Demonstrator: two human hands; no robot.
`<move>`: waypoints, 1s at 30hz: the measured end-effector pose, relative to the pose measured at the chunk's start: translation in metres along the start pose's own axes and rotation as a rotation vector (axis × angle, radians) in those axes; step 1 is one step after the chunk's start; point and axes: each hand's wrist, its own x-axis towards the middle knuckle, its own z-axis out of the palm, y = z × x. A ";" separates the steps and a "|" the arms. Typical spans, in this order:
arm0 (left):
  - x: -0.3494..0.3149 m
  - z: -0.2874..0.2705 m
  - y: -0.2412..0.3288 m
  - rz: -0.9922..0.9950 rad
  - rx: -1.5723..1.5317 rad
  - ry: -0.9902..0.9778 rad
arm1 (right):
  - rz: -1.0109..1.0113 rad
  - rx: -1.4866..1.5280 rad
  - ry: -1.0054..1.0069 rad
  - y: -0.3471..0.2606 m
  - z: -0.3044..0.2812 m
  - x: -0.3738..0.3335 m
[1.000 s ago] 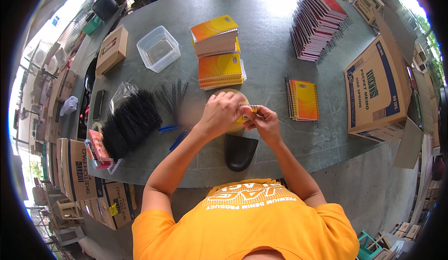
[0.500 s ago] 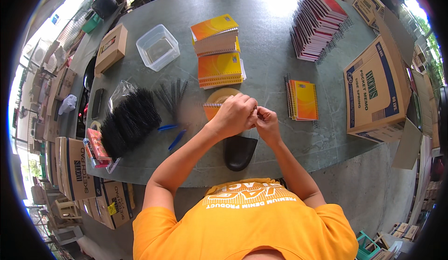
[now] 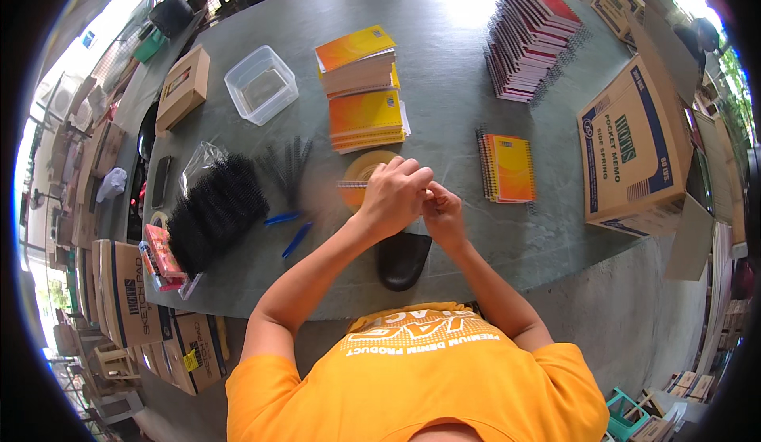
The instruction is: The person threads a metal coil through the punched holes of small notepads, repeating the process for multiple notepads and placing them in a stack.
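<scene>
My left hand (image 3: 394, 194) is closed over a small spiral notebook (image 3: 351, 196), whose orange cover and coil edge show left of the fingers. My right hand (image 3: 444, 212) pinches with thumb and fingers right against the left one, at the notebook's right end; what is between its fingertips is hidden. Just beyond the hands lies a round tan piece (image 3: 371, 162), partly covered. A black rounded flat object (image 3: 403, 264) rests at the table edge below my wrists. Loose black spiral coils (image 3: 287, 168) and two slim blue pieces (image 3: 296, 241) lie to the left.
A heap of black coils (image 3: 216, 214) fills the left side near a clear plastic tub (image 3: 261, 97). Yellow-orange notebooks (image 3: 366, 117) are stacked ahead. Bound notebooks (image 3: 511, 168) and a tall red stack (image 3: 533, 42) stand right, beside an open carton (image 3: 630, 145).
Both hands stay together at the notebook, with only slight finger shifts. The whole scene has slid a little left in the picture.
</scene>
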 end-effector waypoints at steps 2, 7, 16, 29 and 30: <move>-0.001 -0.011 0.003 -0.049 0.070 0.013 | 0.051 0.094 -0.030 0.003 -0.004 0.000; -0.016 -0.040 -0.029 -0.170 0.155 -0.278 | -0.183 -0.492 0.108 -0.018 -0.033 0.001; -0.011 -0.022 -0.021 -0.050 -0.113 0.133 | -0.606 -1.257 0.453 -0.068 -0.142 -0.001; 0.042 0.088 0.014 -0.605 -0.857 -0.500 | 0.211 -0.432 0.375 -0.027 -0.202 0.026; 0.053 0.101 0.014 -0.771 -0.983 -0.558 | 0.250 -0.328 0.338 -0.024 -0.202 0.035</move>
